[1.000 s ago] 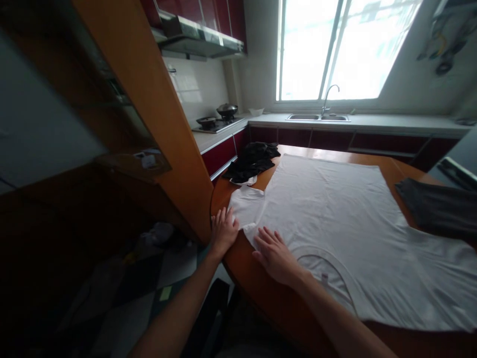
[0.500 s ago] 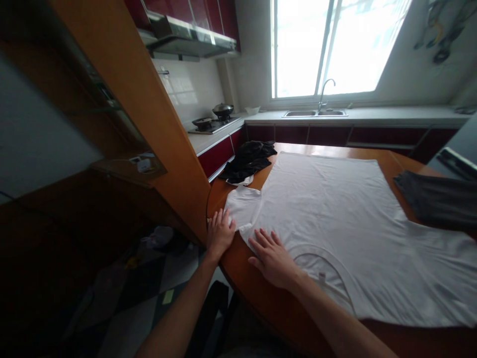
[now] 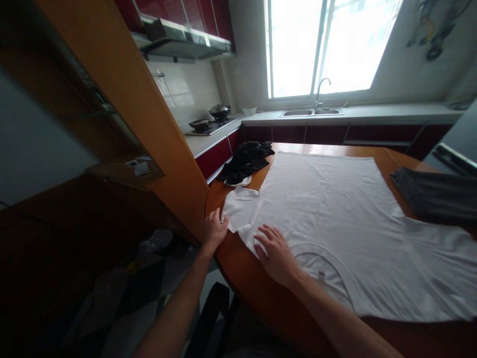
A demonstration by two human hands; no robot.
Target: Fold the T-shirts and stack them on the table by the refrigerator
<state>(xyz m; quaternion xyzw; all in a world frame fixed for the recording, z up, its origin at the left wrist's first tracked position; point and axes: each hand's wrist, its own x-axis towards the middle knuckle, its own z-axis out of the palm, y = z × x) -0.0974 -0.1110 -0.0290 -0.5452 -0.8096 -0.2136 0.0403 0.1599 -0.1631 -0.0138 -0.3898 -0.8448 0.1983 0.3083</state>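
Note:
A white T-shirt (image 3: 328,199) lies spread flat on the wooden table (image 3: 246,263), its collar toward me and its hem at the far side. At the edge of the left-hand sleeve rests my left hand (image 3: 215,229), fingers stretched out and touching the cloth's border. My right hand (image 3: 276,253) lies over the shoulder beside the collar, fingers extended, with nothing gripped. Light creases run across the shirt's body and the right-hand sleeve.
Black clothing (image 3: 248,159) is heaped at the table's far left edge, with something white under it. Folded dark grey cloth (image 3: 436,194) lies on the right. A wooden partition (image 3: 167,149) stands close on the left. Beyond are a stove (image 3: 212,127) and a sink (image 3: 311,113).
My left hand has drawn slightly left, off the sleeve toward its edge. My right hand has shifted a little, its fingers more arched and closer together. The view has moved slightly.

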